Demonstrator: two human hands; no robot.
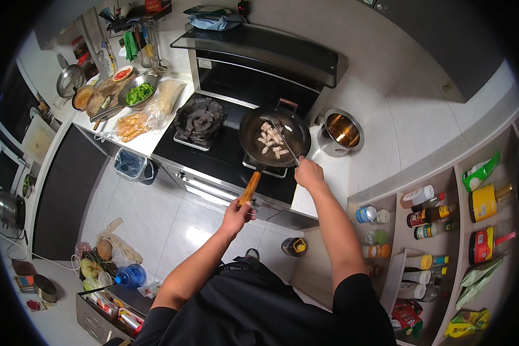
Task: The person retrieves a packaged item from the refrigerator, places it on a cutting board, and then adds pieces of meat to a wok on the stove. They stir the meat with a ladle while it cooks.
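Observation:
A dark wok point(253, 125) rests on the right burner of a black gas stove point(225, 160). My left hand point(237, 218) grips its wooden handle point(250, 189) near the end. In my right hand point(309, 173) is a thin metal utensil point(289, 146), probably a spatula, slanting into the wok. Its working end lies among pale pieces of meat point(270, 137) that are gathered in the middle of the wok. The meat hides the utensil's tip. A small second handle point(288, 104) sticks up at the wok's far rim.
Right of the wok stands a steel pot point(328, 142) of oil-like liquid. The left burner point(200, 116) bears no pan. Chopped greens point(139, 94) fill a strainer on the left counter, beside a cutting board point(99, 97). Bottled condiments point(428, 216) line the right shelves; a bin point(134, 164) stands below the counter.

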